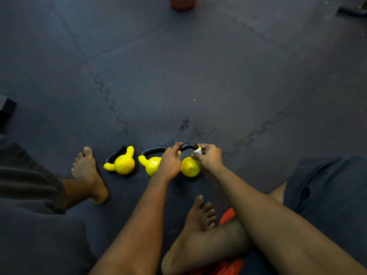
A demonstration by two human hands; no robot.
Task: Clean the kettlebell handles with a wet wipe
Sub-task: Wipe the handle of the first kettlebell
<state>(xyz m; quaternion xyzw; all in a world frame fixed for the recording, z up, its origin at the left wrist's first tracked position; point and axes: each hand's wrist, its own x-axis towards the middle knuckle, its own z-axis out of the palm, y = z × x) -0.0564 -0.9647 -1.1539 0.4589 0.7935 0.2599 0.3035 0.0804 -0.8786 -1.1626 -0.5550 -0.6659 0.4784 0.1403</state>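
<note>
The floor [178, 76] is made of dark rubber mats that lock together like puzzle pieces, and a person sits on it with bare feet. A yellow kettlebell [189, 167] lies on the floor right under both hands. Its black handle [188, 145] bends in an arch from one hand across to the other. The right hand [210, 157] pinches a white wet wipe [198, 150] around the right end of the handle. The left hand [170, 161] grips the left end and holds it steady. The bare part of the handle lies just to the left of the right hand, so I think the wipe should slide that way along the arch. Left of the left hand lie a middle kettlebell [151, 164], touching it, and a last kettlebell [122, 163] farther out. A wet patch [184, 124] shows on the floor just past the hands. I can see no words or labels to read.
</note>
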